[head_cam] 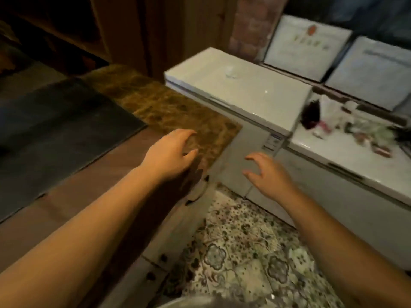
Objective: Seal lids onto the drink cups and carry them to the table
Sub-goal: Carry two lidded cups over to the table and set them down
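No cups or lids in view; left hand (171,155) over the counter (178,112), right hand (266,174) beside it, fingers spread, both empty.

Blurred clutter (347,127) on freezer lid (322,150)

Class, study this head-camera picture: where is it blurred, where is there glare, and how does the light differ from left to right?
Head view: motion blur smears the whole frame, most at the clutter on the right-hand freezer; small glare spots sit on the white freezer lid; the left countertop lies dim, the right side brighter; the left hand casts a dark shadow below it; the right hand is soft-edged.
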